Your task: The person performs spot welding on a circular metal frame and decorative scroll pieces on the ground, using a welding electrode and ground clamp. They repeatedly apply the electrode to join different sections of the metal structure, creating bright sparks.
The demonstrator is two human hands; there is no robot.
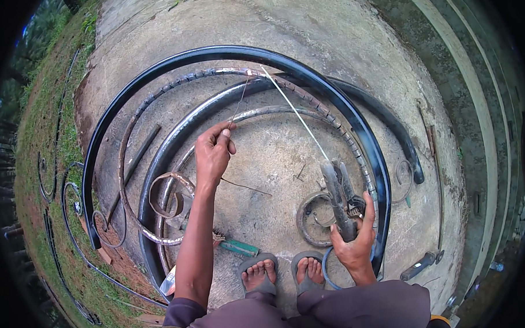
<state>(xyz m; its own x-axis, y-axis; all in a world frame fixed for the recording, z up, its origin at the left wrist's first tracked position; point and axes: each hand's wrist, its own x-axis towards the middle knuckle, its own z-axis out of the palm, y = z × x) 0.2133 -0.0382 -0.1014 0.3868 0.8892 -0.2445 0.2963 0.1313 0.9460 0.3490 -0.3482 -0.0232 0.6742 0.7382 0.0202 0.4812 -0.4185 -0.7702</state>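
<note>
With wire [240, 101] pinched by the left hand [213, 152] and holder [338, 203] clasped by the right hand [356, 244], the upper-centre rod [296, 113] is best steadied.

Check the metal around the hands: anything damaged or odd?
The curved bar just inside the outer black arc looks odd: dark crosswise marks repeat along it like notches. Their fairly regular spacing suggests deliberate cuts, not damage.

Pinches a thin wire [240, 101] in the left hand [213, 153] near ten o'clock; grips an electrode holder [340, 207] in the right hand [358, 248] near four, with a pale welding electrode [296, 113] slanting toward twelve.
</note>
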